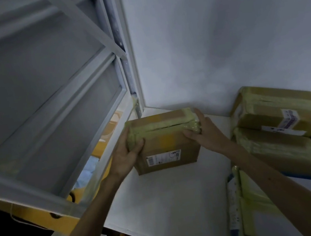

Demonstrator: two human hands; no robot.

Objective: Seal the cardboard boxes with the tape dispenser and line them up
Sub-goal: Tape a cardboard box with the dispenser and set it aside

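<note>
Box (164,142), banded with yellowish tape, lies at the far left corner of the white surface (172,196), between both grips: left hand (125,155) clasps its left end, right hand (202,129) its right end. Other taped boxes (276,111) are stacked to the right.

Dim bluish light, soft shadow on the wall (228,32), wide-angle edge bending, slight blur

A small box (164,142) of brown cardboard, closed and wrapped in yellowish tape along its top seam, shows a white label on its near face. It stands upright in the far corner of the white bench (172,196), gripped at its sides by the left hand (125,156) and right hand (203,131). Well to the right, a taped, labelled box (276,111) lies stacked on another taped box (276,146).
</note>
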